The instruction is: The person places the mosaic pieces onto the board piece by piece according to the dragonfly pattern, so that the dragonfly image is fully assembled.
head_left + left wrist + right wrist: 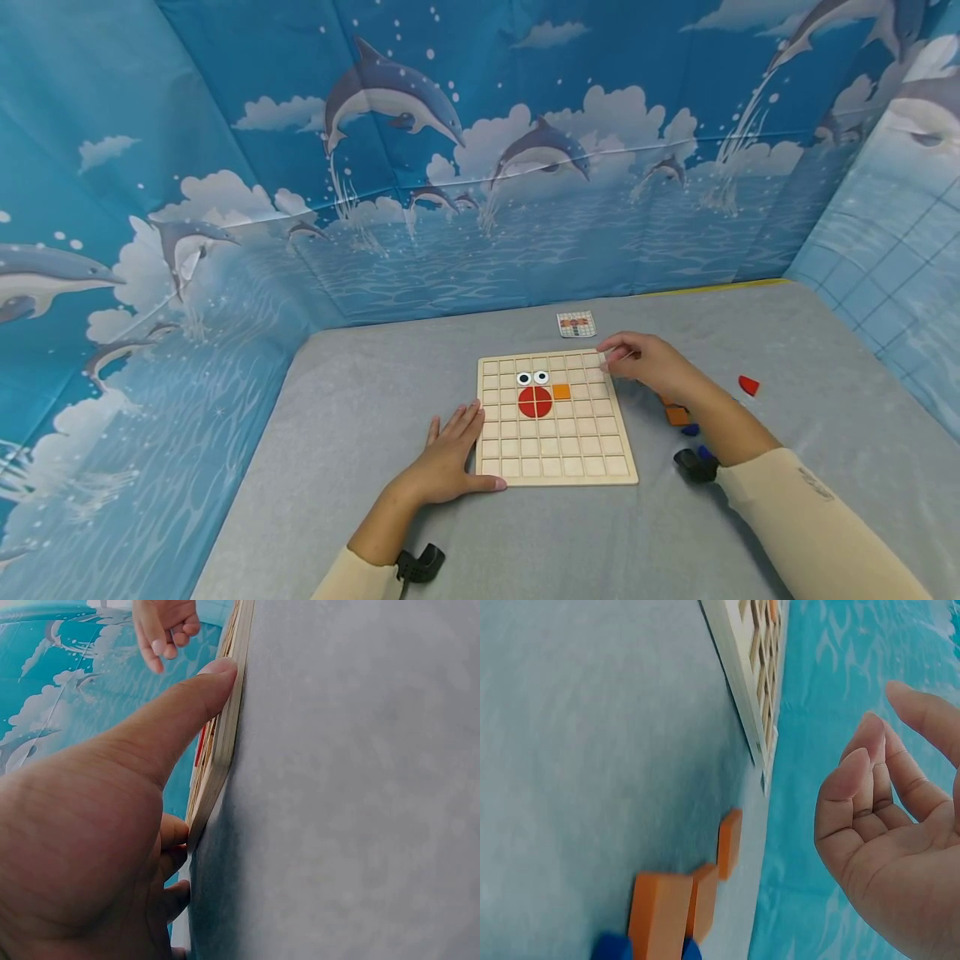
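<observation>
A wooden grid board (570,450) lies on the grey cloth. On it sit two black-and-white eye pieces (532,378), an orange square (561,392) and red quarter pieces (535,402) that form a disc. My left hand (446,458) rests at the board's lower left corner, fingers along the left edge, thumb at the near edge. Over the board's upper right corner hovers my right hand (648,362). In the right wrist view its fingers (844,776) are loosely bent, thumb apart from them, with nothing between.
A small pattern card (576,324) lies behind the board. Right of the board are orange pieces (660,915) and blue pieces (691,430), partly hidden by the right forearm. Farther right lies a red quarter piece (748,385). A dolphin-print curtain (465,208) stands behind the table.
</observation>
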`<state>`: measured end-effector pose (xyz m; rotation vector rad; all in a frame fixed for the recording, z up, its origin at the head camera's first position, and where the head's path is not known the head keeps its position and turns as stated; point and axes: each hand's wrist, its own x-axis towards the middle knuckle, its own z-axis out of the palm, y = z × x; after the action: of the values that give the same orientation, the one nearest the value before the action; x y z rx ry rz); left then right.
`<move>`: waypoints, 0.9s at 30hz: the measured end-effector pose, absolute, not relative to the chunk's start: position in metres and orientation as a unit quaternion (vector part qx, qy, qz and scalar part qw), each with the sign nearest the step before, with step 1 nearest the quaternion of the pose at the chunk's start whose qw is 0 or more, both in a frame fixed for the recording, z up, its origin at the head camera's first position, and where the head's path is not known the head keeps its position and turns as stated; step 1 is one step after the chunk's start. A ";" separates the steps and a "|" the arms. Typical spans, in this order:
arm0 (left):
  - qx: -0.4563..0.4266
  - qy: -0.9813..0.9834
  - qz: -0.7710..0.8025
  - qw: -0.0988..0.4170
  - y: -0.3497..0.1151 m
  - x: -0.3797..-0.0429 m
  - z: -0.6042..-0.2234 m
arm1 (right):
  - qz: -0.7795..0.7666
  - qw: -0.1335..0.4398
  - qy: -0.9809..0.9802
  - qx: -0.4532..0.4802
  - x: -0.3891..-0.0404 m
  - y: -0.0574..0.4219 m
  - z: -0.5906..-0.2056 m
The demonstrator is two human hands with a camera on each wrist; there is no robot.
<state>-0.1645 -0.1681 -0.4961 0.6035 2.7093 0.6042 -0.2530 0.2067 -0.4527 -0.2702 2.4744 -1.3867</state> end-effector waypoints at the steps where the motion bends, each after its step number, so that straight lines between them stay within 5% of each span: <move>1: 0.210 0.943 0.210 0.150 -0.168 -0.165 -0.496 | -0.480 0.142 0.861 -0.091 -0.253 0.209 -0.453; 27: 0.212 0.943 0.207 0.151 -0.169 -0.165 -0.498 | -0.457 0.172 0.871 -0.045 -0.243 0.255 -0.467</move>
<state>-0.1653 -0.1692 -0.4977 0.6092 2.7080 0.5930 -0.2434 0.2551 -0.4669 -0.1285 2.4720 -1.2980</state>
